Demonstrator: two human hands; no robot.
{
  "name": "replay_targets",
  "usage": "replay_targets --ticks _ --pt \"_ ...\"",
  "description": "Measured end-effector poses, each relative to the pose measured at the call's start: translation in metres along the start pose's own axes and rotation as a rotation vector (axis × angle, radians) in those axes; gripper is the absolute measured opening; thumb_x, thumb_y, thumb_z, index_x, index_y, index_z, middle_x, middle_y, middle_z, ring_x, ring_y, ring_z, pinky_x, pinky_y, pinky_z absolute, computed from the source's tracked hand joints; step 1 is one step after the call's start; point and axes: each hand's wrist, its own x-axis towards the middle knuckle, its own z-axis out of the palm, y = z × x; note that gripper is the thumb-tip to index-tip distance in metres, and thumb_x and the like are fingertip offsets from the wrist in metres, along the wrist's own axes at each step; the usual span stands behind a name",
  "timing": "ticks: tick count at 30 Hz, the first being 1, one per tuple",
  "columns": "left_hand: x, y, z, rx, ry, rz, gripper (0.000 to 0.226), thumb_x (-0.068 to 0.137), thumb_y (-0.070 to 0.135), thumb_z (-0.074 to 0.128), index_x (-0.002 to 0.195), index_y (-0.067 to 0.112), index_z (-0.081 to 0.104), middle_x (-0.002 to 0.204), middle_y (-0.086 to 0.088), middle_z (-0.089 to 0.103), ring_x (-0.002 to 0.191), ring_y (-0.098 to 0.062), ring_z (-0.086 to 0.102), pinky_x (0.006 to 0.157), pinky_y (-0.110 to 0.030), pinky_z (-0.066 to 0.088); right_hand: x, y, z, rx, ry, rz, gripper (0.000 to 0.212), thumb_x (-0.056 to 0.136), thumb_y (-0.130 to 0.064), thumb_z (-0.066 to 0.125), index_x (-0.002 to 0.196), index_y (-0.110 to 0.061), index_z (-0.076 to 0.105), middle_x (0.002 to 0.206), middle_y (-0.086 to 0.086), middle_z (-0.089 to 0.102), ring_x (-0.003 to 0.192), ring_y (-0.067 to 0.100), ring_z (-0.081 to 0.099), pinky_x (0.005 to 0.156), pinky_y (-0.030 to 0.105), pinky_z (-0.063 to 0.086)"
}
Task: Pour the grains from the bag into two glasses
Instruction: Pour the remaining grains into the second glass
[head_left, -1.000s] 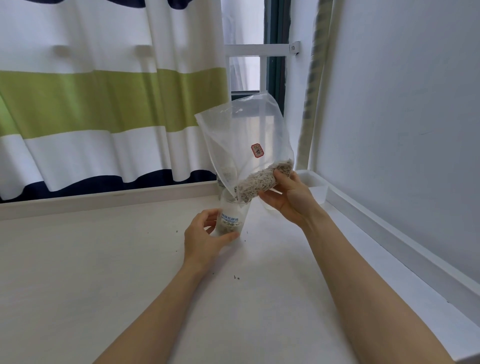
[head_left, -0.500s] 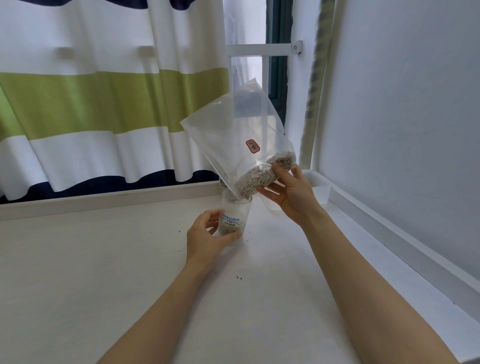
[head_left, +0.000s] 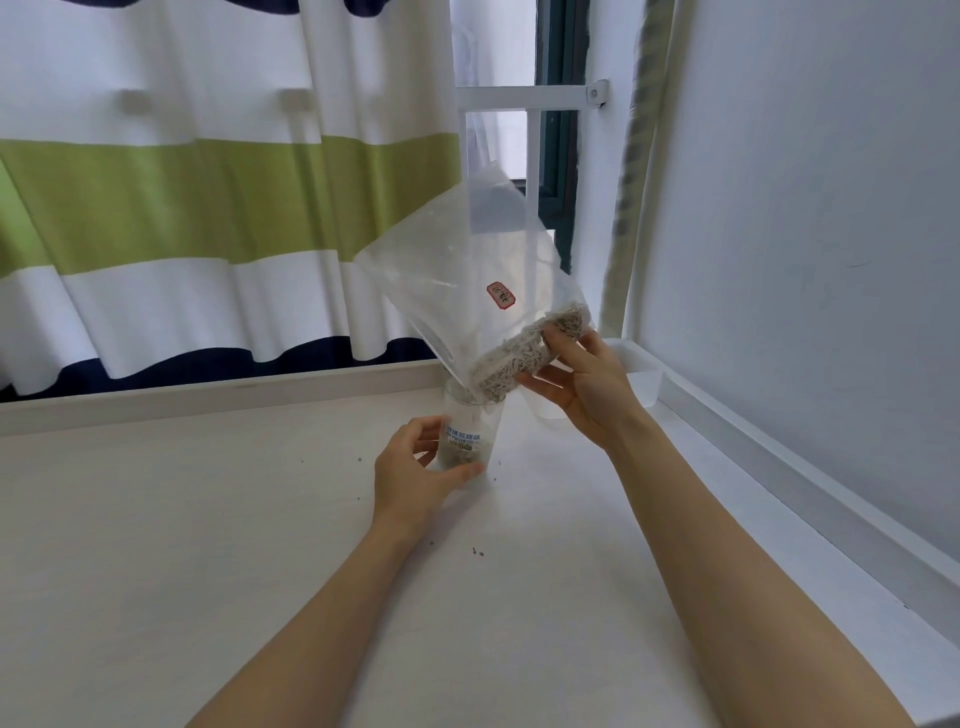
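Note:
A clear plastic bag (head_left: 467, 280) with a red label is tilted over a clear glass (head_left: 470, 421) with blue print. Pale grains (head_left: 519, 353) lie bunched in the bag's lowest part, at the glass's rim. My right hand (head_left: 582, 384) pinches the bag at the grain-filled end. Curled round the glass's lower part, my left hand (head_left: 415, 473) holds it on the white table (head_left: 208, 519). Some grains lie at the bottom of the glass. A second clear glass (head_left: 545, 405) stands behind my right hand, mostly hidden.
A clear plastic container (head_left: 641, 374) sits in the back right corner by the wall. Stray grains (head_left: 475, 552) are scattered on the table. A striped curtain (head_left: 182, 208) hangs behind, and a raised white ledge (head_left: 779, 478) runs along the right side.
The bag has tipped further to the left, its empty end swinging leftward and its grain end rising slightly. My left hand has stayed on the glass.

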Motion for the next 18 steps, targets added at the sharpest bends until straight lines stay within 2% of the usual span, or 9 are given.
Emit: replay_targets --ticks 4,8,12,15,18 --pt "-0.0002 0.0008 0.0 0.007 -0.004 0.006 0.059 0.058 0.012 0.089 0.111 0.019 0.063 0.104 0.006 0.066 0.095 -0.006 0.06 0.079 -0.013 0.046 0.0002 0.0003 -0.0024 -0.017 -0.007 0.013 0.03 0.094 -0.01 0.054 0.123 -0.014 0.048 0.113 0.011 0.058 0.094 0.026 0.064 0.069 0.035 0.06" --pt "-0.0012 0.0017 0.0 0.005 -0.004 0.013 0.058 0.058 0.011 0.088 0.109 0.021 0.063 0.103 0.007 0.065 0.095 -0.005 0.06 0.082 -0.016 0.047 0.0002 0.0007 -0.0047 -0.032 -0.032 0.035 0.036 0.09 -0.001 0.058 0.123 -0.011 0.047 0.111 0.011 0.061 0.093 0.024 0.066 0.072 0.034 0.06" --pt "-0.001 0.001 -0.0004 0.01 -0.008 0.012 0.058 0.058 0.01 0.088 0.11 0.02 0.062 0.104 0.006 0.065 0.094 -0.004 0.059 0.079 -0.012 0.045 0.0 0.0014 -0.0046 0.008 -0.013 0.024 0.024 0.089 0.001 0.057 0.109 -0.011 0.052 0.105 0.01 0.064 0.088 0.023 0.067 0.071 0.033 0.06" --pt "-0.0003 0.0 -0.0008 0.013 -0.009 0.008 0.059 0.058 0.011 0.088 0.111 0.018 0.063 0.105 0.005 0.066 0.094 -0.006 0.06 0.079 -0.012 0.045 -0.0004 0.0005 -0.0051 0.091 0.003 0.018 0.02 0.09 0.0 0.056 0.107 -0.01 0.053 0.101 0.01 0.065 0.088 0.024 0.067 0.068 0.031 0.059" --pt "-0.0008 0.0006 -0.0004 0.007 -0.007 0.012 0.058 0.058 0.011 0.088 0.109 0.019 0.063 0.105 0.005 0.066 0.095 -0.008 0.06 0.078 -0.011 0.045 -0.0007 -0.0007 -0.0048 0.051 0.001 0.008 0.018 0.09 -0.001 0.056 0.106 -0.011 0.054 0.101 0.01 0.064 0.089 0.024 0.066 0.071 0.033 0.06"
